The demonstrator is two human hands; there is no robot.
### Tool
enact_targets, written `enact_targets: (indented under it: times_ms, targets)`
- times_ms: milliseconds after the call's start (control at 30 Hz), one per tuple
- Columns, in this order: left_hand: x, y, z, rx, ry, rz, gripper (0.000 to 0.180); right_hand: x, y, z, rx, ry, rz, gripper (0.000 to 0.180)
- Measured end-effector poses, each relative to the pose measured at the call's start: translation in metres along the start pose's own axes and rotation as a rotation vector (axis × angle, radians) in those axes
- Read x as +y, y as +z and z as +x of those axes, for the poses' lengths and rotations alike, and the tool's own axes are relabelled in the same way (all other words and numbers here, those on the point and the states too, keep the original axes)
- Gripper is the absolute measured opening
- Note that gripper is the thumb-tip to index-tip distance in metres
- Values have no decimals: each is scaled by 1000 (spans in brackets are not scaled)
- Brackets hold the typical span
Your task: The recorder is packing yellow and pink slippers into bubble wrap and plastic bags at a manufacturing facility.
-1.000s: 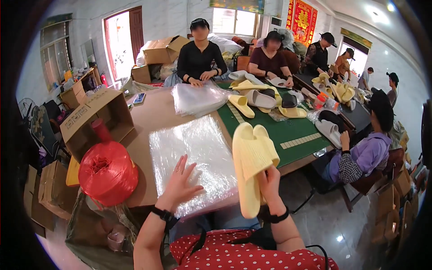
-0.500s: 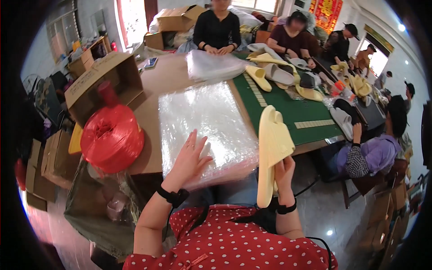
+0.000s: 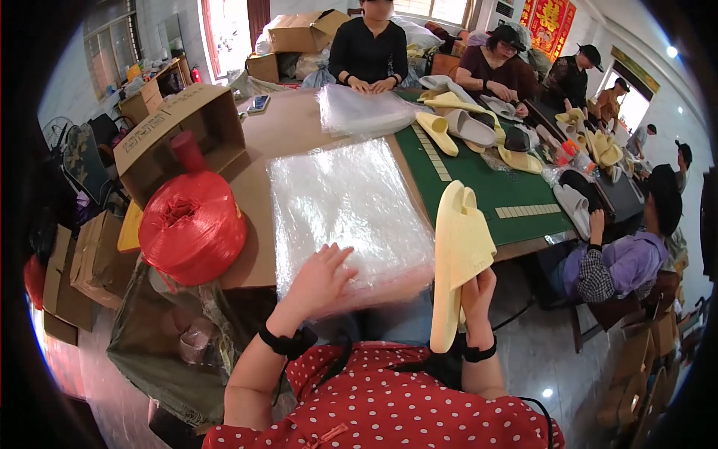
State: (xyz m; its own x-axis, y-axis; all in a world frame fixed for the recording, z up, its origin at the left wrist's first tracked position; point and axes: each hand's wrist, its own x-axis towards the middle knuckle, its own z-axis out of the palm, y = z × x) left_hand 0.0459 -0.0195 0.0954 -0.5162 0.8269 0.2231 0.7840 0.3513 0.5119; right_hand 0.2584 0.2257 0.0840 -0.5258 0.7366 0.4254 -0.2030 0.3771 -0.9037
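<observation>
My left hand (image 3: pixel 323 280) lies on the near part of a stack of clear plastic bags (image 3: pixel 340 202), fingers extended over the top film. Nothing is visibly gripped in it. At the right of the stack, my right hand (image 3: pixel 479 295) holds a pale yellow slipper (image 3: pixel 456 262) upright by its side. The strap faces right and the sole faces left. The fingers behind the slipper are partly hidden. Both wrists wear black bands.
Left of the bags stand a roll of red plastic twine (image 3: pixel 192 228) and an open cardboard box (image 3: pixel 176 131). More clear bags (image 3: pixel 363 112) lie across the table before a person in black. Several slippers (image 3: pixel 471 127) rest on a green mat (image 3: pixel 516 194); other people sit along the right.
My left hand has shifted slightly down and its spread fingers have come closer together on the bags. The slipper stays in my right hand, while the whole view has shifted slightly.
</observation>
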Motion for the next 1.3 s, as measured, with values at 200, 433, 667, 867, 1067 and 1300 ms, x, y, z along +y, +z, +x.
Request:
enact_targets:
  times_ms: [200, 433, 667, 867, 1067, 1300]
  targets:
    - [-5, -8, 24, 164, -286, -505, 37, -9, -12, 2, 26, -21, 125, 22]
    - [-1, 5, 34, 322, -240, -392, 39, -47, 14, -7, -330, -85, 85, 27]
    - [0, 1, 36, 153, -298, -541, 43, -37, 40, -12, -717, -125, -259, 19]
    - [-7, -15, 36, 65, -301, -590, 42, -40, 37, -11, -645, -183, -493, 23]
    - [5, -19, 38, 27, -141, -563, 41, -29, 32, -13, -583, -203, -652, 25]
    - [34, -24, 27, 40, 292, -106, 41, -29, 44, -9, -534, -209, -679, 25]
